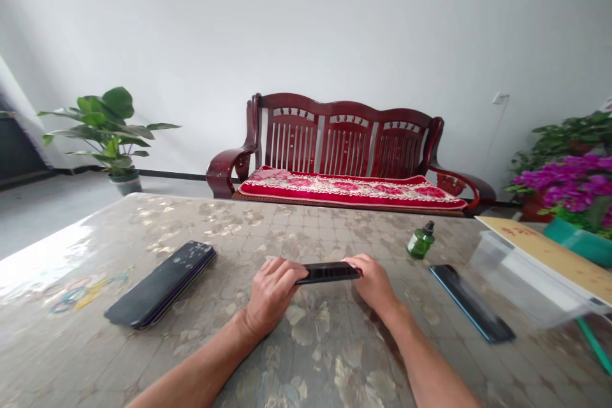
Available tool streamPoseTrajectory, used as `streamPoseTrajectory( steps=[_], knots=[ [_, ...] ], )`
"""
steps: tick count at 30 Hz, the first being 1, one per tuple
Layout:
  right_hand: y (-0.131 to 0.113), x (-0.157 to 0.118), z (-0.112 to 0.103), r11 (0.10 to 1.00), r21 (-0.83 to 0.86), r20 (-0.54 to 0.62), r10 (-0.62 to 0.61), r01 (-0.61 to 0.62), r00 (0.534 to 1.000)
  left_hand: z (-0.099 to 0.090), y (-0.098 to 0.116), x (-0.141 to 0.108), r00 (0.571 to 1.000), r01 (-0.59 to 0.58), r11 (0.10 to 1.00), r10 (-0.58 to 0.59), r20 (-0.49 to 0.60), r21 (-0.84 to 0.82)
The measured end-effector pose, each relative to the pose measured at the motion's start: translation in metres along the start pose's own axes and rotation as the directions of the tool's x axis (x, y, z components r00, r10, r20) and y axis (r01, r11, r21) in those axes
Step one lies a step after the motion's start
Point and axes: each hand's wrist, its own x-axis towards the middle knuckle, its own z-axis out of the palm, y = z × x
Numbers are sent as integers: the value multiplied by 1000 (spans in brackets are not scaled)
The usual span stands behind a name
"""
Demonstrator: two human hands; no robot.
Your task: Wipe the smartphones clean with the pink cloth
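A black smartphone [331,272] is held sideways just over the middle of the table, its dark screen tilted towards me. My left hand [276,290] is closed round its left end, and my right hand [373,282] grips the right end. To the left lies a stack of dark phones [162,285], the top one with pale spots at its far end. Another phone with a blue edge [471,303] rests on the table to the right of my right hand. Beyond that phone stands a small green bottle [421,241] with a black cap.
The table [315,357] has a patterned cover. Coloured rubber bands [86,293] lie at its left. A clear plastic box [521,274] with a yellowish board [554,252] on it stands at the right, near purple flowers [568,182]. Behind is a wooden bench [344,140]; a potted plant [109,127] stands left.
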Motion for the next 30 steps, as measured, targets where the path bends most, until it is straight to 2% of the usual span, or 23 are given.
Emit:
streamPoseTrajectory(
  steps=[3, 7, 10, 13, 17, 20, 22, 25, 30],
  knots=[
    [1, 0, 0, 999, 28, 65, -20, 18, 998, -3, 1, 1, 999, -54, 998, 54, -6, -32],
    [1, 2, -3, 997, 63, -85, 45, -40, 995, -3, 0, 0, 995, -97, 993, 98, 2, -70],
    [-16, 3, -13, 972, 230, -121, -19, 47, 992, -3, 1, 1, 990, -142, 987, 143, 10, -76],
    [-45, -1, -23, 939, 327, 70, -135, 105, 988, -6, 3, 3, 983, -171, 983, 175, 55, -61],
    [-77, -11, -27, 967, 225, 340, -192, 118, 921, -10, 7, 3, 981, -176, 983, 179, 68, -50],
    [-85, -16, -22, 979, 163, 431, -185, 125, 883, -11, 7, 2, 979, -197, 979, 199, 43, -55],
    [-85, -18, -19, 984, 130, 432, -167, 122, 886, -10, 5, 2, 977, -204, 977, 206, 52, -56],
    [-81, -18, -15, 989, 114, 395, -133, 96, 909, -5, 1, 1, 986, -160, 986, 162, 52, -38],
    [-68, -12, -25, 1000, -15, 305, 4, 1, 952, 8, -12, -3, 998, 51, 999, -50, -33, 14]
  ],
)
